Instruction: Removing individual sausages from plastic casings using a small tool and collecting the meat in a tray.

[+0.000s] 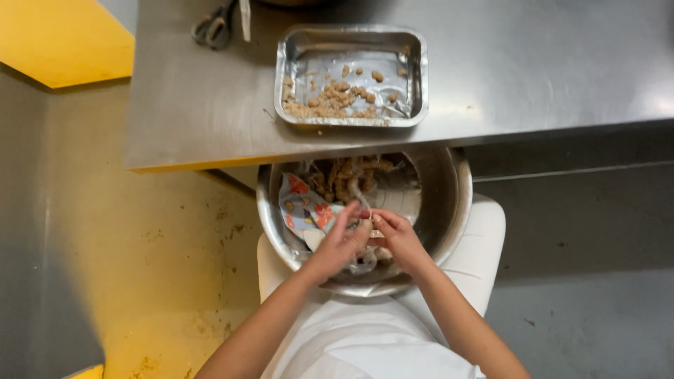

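Observation:
A round steel bowl [453,210] rests on my lap, partly under the table edge. Inside it lie brownish shrimp [344,179] and a colourful plastic bag [303,207]. My left hand [340,242] and my right hand [397,235] meet over the near side of the bowl, fingers pinched together on one small pale shrimp [366,223]. Which fingers hold which end I cannot tell.
On the steel table [526,70] above the bowl stands a rectangular foil tray [295,56] with several small peeled pieces. Scissors [214,29] lie at the table's far left. A yellow-lit floor is on the left, grey floor on the right.

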